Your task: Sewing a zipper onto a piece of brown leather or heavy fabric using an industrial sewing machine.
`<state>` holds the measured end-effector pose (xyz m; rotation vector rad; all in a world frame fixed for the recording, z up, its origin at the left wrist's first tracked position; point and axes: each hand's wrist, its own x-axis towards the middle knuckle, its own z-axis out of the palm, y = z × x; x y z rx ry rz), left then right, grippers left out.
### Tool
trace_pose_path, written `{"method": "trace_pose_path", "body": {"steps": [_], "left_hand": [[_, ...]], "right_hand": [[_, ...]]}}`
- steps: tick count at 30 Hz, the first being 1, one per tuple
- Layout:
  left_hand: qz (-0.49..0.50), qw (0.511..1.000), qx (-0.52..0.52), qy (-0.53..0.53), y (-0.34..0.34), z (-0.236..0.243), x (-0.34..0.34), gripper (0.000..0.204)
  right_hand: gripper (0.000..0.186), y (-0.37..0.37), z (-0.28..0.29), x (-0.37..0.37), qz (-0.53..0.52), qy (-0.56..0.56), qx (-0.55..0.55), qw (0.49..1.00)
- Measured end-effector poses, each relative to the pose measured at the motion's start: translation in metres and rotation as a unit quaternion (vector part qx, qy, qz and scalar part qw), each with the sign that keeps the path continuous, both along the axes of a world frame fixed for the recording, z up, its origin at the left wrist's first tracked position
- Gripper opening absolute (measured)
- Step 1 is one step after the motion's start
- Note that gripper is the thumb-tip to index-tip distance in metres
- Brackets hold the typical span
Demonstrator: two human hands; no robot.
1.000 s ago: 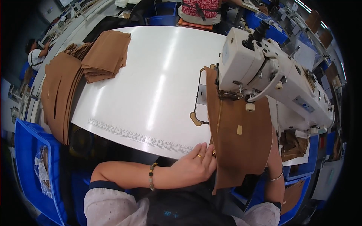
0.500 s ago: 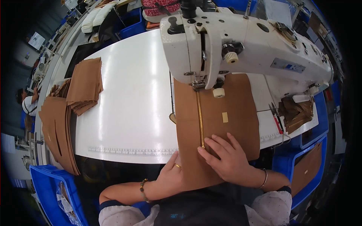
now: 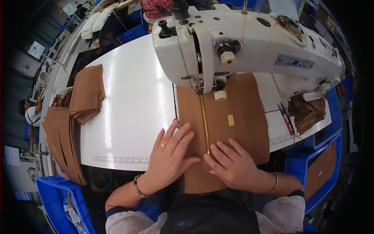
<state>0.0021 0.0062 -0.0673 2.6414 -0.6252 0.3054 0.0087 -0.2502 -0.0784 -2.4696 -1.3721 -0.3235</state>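
Observation:
A brown fabric piece point(image 3: 242, 103) with a small tan tag point(image 3: 230, 120) lies on the white sewing table point(image 3: 128, 97), under the needle area of a white sewing machine point(image 3: 257, 46). A gold zipper point(image 3: 204, 117) runs down it from the presser foot point(image 3: 199, 87). My left hand point(image 3: 167, 156), fingers spread, is over the piece's left edge. My right hand point(image 3: 233, 165) rests on the piece beside the zipper's lower end, its fingers apart and slightly bent.
Stacks of brown pieces point(image 3: 85, 89) lie at left. Blue bins stand lower left point(image 3: 46, 195) and lower right point(image 3: 331, 183). Red-handled snips point(image 3: 288, 123) and brown scraps point(image 3: 306, 109) sit right of the machine. A co-worker point(image 3: 33, 113) is at far left.
The view has shifted. The brown piece now lies flat with its zipper showing. My right hand has come onto it; my left hand has since moved up and spread at its left edge.

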Motion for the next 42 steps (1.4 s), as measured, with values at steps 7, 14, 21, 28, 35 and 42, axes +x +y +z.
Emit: {"method": "trace_pose_path", "body": {"steps": [7,14,21,28,35,42], "left_hand": [[-0.074,0.994,0.040,0.068,-0.009,0.003,0.022,0.082],[-0.067,0.995,0.001,0.073,-0.006,-0.003,0.020,0.084],[-0.076,0.993,0.065,0.057,-0.011,0.005,0.021,0.083],[-0.077,0.989,0.116,0.048,-0.017,0.012,0.025,0.081],[-0.074,0.989,0.118,0.045,-0.016,0.012,0.030,0.081],[-0.070,0.991,0.113,0.027,-0.011,0.010,0.057,0.080]], "right_hand": [[0.054,-0.007,0.006,0.046,0.041,0.152,0.078,0.984],[0.084,0.003,0.004,0.061,-0.019,0.050,0.001,0.999],[0.086,0.002,0.009,0.064,-0.010,0.033,-0.028,0.999],[0.085,-0.001,0.011,0.064,-0.012,0.032,-0.039,0.999],[0.087,0.000,0.011,0.068,0.000,0.025,-0.048,0.999],[0.088,0.006,0.006,0.090,-0.016,0.007,-0.033,0.999]]}}
